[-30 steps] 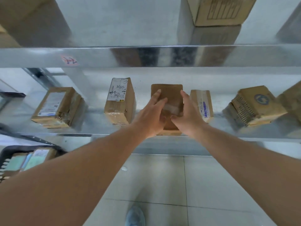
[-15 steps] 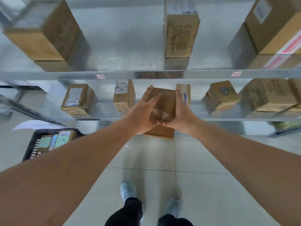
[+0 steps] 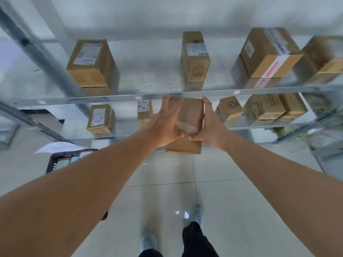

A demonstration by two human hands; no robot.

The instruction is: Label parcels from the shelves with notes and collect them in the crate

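Parcel (image 3: 191, 115) lifted clear of shelf (image 3: 111, 98), gripped between both hands (image 3: 187, 125).

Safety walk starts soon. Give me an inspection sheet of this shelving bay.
Surface: metal shelf, two tiers visible, both carrying cardboard boxes.
Job's things: brown parcel held in front of the shelf; black crate on the floor at left, labelled parcels inside.
Clutter: loose paper sheet behind the crate.
Grips: left hand and right hand grip the parcel's sides.
Cables: nothing seen.
Surroundings: pale tiled floor, person's shoes below.
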